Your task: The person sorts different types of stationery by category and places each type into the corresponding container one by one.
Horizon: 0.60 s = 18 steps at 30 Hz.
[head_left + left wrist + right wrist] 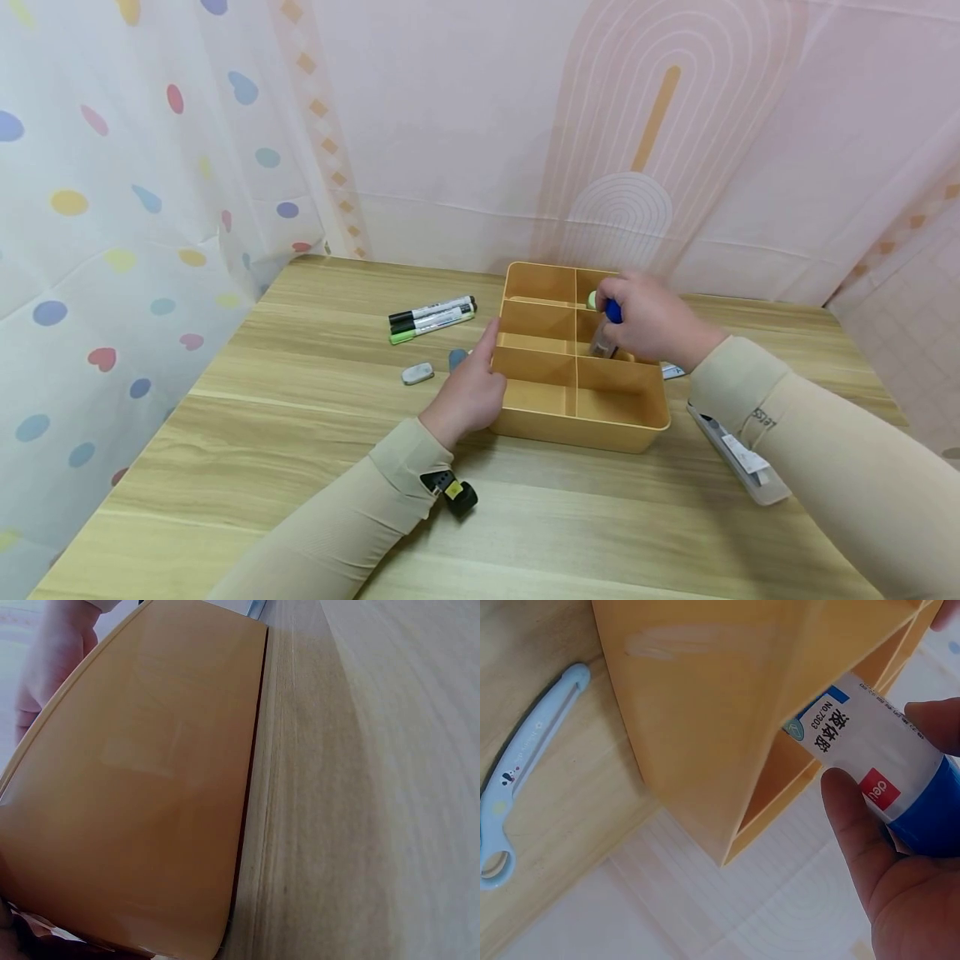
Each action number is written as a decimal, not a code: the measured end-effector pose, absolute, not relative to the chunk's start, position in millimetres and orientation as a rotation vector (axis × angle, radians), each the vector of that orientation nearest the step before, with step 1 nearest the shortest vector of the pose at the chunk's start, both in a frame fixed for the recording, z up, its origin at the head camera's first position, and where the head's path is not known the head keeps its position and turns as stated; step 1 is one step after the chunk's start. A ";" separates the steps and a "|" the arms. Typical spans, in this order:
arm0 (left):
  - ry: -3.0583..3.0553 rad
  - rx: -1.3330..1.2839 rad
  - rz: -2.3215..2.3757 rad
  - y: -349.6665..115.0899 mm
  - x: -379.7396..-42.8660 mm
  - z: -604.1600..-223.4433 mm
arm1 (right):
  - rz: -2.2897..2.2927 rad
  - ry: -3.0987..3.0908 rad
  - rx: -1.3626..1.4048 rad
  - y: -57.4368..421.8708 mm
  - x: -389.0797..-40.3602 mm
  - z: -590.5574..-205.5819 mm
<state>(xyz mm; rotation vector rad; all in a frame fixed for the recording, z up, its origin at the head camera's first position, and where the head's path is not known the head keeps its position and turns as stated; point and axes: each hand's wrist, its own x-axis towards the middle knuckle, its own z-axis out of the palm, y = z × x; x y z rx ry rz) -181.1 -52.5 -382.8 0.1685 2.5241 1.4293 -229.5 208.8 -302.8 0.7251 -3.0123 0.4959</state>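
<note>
A yellow-orange divided organizer box (585,427) stands on the wooden table, split into several compartments. My right hand (652,321) grips a clear bottle of liquid glue (862,742) by its blue cap end (934,814). The bottle's lower end dips into the middle right compartment, partly hidden by the hand in the head view. My left hand (468,396) rests against the box's left side, its index finger lying straight along the wall. Something pale green (592,300) shows in the back right compartment, mostly hidden.
Several markers (432,318) lie left of the box, near a white eraser-like block (417,373) and a blue-grey item (457,358). A light-blue cutter (536,754) lies right of the box. A long grey case (738,458) sits under the right forearm. Curtains (450,125) hang behind.
</note>
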 end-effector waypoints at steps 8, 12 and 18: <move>2.531 0.176 1.418 -52.7 -180.6 -383.1 | 0.508 -3.056 0.699 207.1 -229.6 -309.0; 2.527 0.170 1.414 -52.7 -180.7 -383.0 | 0.494 -3.056 0.710 206.2 -228.7 -311.3; 2.517 0.174 1.424 -52.0 -181.2 -383.1 | 0.483 -3.046 0.717 204.8 -228.4 -310.6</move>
